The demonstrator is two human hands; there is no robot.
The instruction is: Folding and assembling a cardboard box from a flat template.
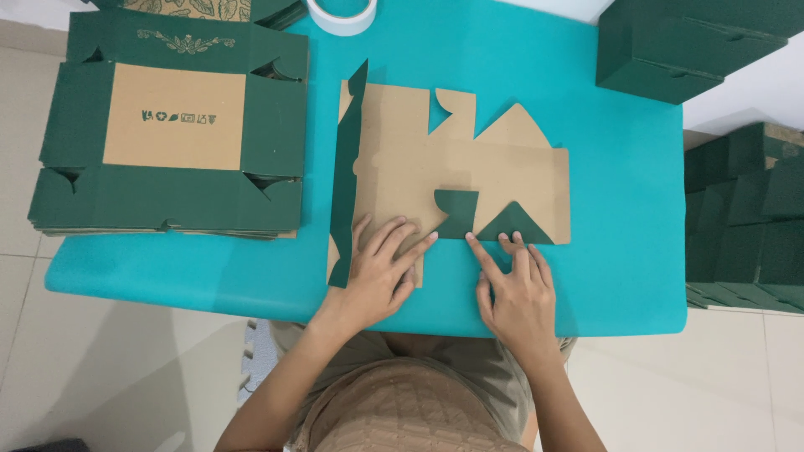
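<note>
A flat cardboard box blank [469, 172], brown inside and dark green outside, lies on the teal table [603, 251] in front of me. Its left side flap stands folded up, and two near flaps are folded over so their green faces show. My left hand [381, 268] presses flat on the blank's near left corner, fingers spread. My right hand [515, 289] rests on the table at the blank's near edge, its fingertips touching the folded green triangular flap [512, 226]. Neither hand grips anything.
A stack of flat green box blanks [172, 125] lies at the table's left end. A roll of white tape [341, 15] sits at the far edge. Assembled green boxes [687, 42] stand at the far right, with more [745, 218] stacked off the table's right side.
</note>
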